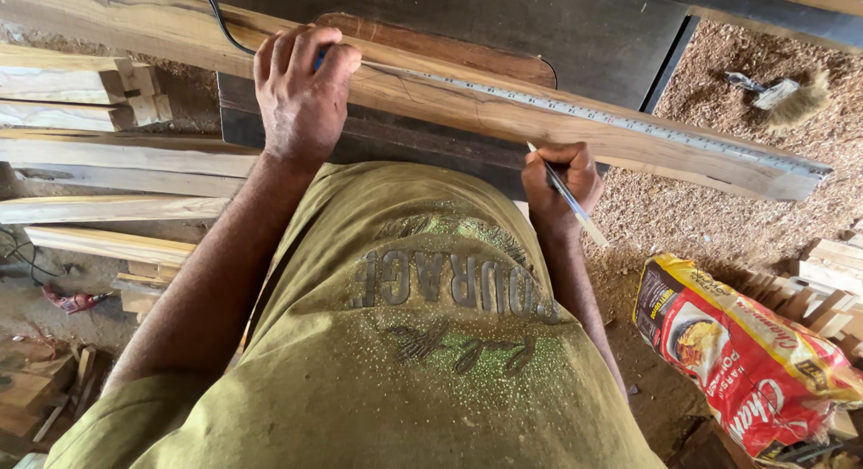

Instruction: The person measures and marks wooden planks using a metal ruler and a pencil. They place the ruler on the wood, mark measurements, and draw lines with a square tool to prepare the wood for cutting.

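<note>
The left hand (301,96) lies flat with bent fingers on the far-left part of a long wooden plank (449,105), pressing down one end of a metal ruler (620,123) that runs along the plank toward its right end. The right hand (562,183) is closed around a pencil (568,199), with the tip at the near edge of the plank, about its middle. The plank rests across a dark tabletop (539,29), slanting from the far-left corner to the right edge.

To the left, several pale wooden boards (108,154) are stacked close to the tabletop. On the right, the floor is covered with sawdust (719,217); a brush (791,96) lies there. Near the person's right side lies a red and yellow plastic bag (755,361), wrinkled, beside small wood blocks (831,289). Between bag and tabletop some floor is open.
</note>
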